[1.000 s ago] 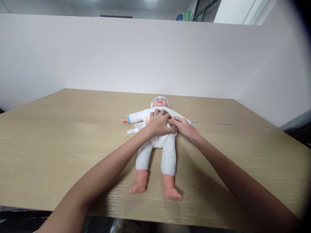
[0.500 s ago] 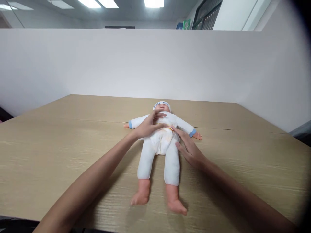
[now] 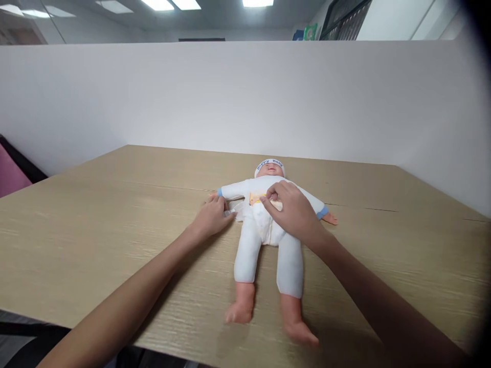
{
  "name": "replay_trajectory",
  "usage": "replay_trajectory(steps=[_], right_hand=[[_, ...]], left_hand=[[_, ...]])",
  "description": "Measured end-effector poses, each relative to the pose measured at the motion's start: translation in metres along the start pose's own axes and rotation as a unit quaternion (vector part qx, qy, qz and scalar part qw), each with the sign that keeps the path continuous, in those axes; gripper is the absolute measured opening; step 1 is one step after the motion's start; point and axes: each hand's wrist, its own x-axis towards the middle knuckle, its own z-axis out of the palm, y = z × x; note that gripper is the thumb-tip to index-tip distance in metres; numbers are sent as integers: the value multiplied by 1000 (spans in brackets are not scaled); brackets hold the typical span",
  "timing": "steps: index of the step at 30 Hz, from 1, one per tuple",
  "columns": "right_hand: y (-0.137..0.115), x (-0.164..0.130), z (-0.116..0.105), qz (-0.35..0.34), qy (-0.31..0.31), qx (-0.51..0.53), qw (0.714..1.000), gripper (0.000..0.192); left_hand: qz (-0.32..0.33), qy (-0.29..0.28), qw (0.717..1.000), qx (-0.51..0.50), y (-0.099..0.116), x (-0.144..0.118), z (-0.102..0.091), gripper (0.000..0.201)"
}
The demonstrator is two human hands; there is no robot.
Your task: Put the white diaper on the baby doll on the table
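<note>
Head view: a doll is laid face up on the table, long axis pointed away, feet nearest. Its hips are covered by a diaper, set between both hands. The flap is spread sideways to the left hand, the nearer one, fingers bent; whether it is gripped cannot be told. The right hand is held half-curled over the diaper's front, any pinch unclear.

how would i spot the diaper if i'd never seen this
On the wooden table lies a doll on its back, feet toward the camera. The diaper sits at its hips. Unlike the white clothing around it, it has yellow-orange print along its top edge.
</note>
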Motion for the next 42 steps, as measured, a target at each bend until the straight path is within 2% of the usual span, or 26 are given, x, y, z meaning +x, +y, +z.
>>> replay_trajectory(steps=[2, 5, 8, 11, 15, 18, 20, 22, 26, 28, 31, 34, 36, 38, 40, 42], right_hand=[[-9, 16, 9, 53, -63, -23, 996, 25], [-16, 31, 17, 124, -139, -73, 980, 33], [-17, 36, 21, 154, -158, -88, 971, 32], [-17, 34, 20, 152, -160, -85, 972, 29], [-15, 33, 13, 116, -186, -62, 974, 28], [-12, 33, 6, 85, -206, -36, 974, 27], [-8, 33, 4, 79, -210, -21, 974, 31], [-3, 34, 3, 83, -211, -11, 974, 36], [3, 35, 5, 88, -206, 3, 975, 38], [6, 35, 6, 91, -200, 13, 976, 38], [11, 35, 7, 105, -178, 35, 978, 31], [14, 36, 6, 124, -133, 52, 982, 23], [8, 32, 1, 130, -97, 54, 985, 18], [-4, 17, -8, 113, -59, 56, 990, 15], [-18, -8, -18, 68, -37, 78, 994, 11], [-29, -42, -27, 27, -59, 130, 989, 7]], left_hand=[[-37, -30, 998, -34, -2, 2, 0, 28], [-80, -70, 989, -105, -4, 7, -10, 33], [-84, -59, 962, -251, 4, 17, -26, 43], [-59, -41, 931, -358, 27, 29, -34, 47], [22, -87, 915, -392, 63, 44, -25, 42], [86, -120, 892, -427, 76, 48, -16, 52], [113, -104, 886, -438, 75, 48, -12, 59], [110, -70, 875, -466, 68, 47, -7, 56], [58, -36, 823, -564, 54, 41, 6, 56], [47, -31, 829, -557, 49, 36, 10, 58], [45, -10, 863, -503, 48, 28, 13, 51], [47, 48, 891, -450, 54, 17, 6, 40], [73, 92, 910, -398, 63, 5, -3, 31], [131, 108, 928, -332, 74, -12, -15, 27], [205, 61, 939, -268, 85, -33, -28, 28], [259, -37, 941, -215, 92, -52, -37, 30]])
